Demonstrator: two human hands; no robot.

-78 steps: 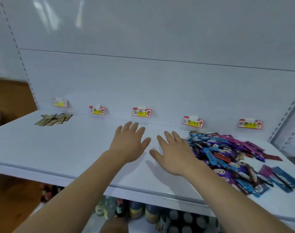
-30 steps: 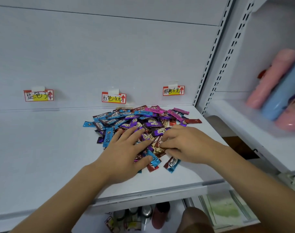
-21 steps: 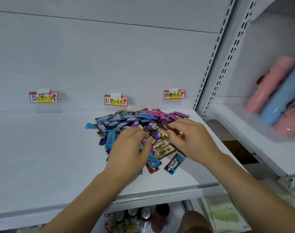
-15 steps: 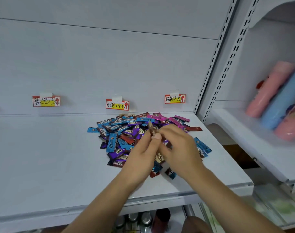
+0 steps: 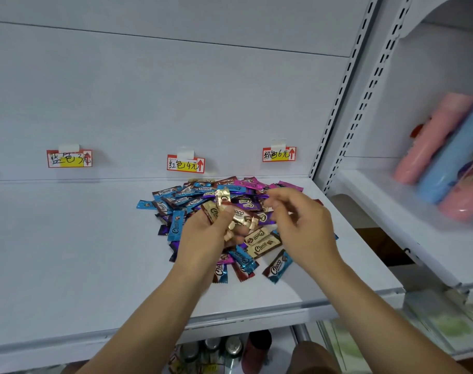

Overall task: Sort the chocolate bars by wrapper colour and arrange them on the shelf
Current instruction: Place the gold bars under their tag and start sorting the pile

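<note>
A heap of mixed chocolate bars (image 5: 192, 201) in blue, purple, pink, red and gold wrappers lies on the white shelf (image 5: 68, 252) at its right end. My left hand (image 5: 205, 233) holds several gold-wrapped bars (image 5: 223, 199) fanned upward above the heap. My right hand (image 5: 300, 225) hovers just right of them, fingers curled; I cannot tell whether it holds a bar. Two more gold bars (image 5: 261, 244) lie flat between my hands.
Three price tags hang on the back wall: a left tag (image 5: 69, 158), a middle tag (image 5: 186, 164) and a right tag (image 5: 279, 154). Pink and blue tubes (image 5: 442, 147) lie on the neighbouring shelf to the right. Bottles (image 5: 224, 346) stand below the shelf's front edge.
My view swung from the shelf's middle to the heap at its right end. Both hands dug into the heap, and my left hand lifted gold bars out of it.
</note>
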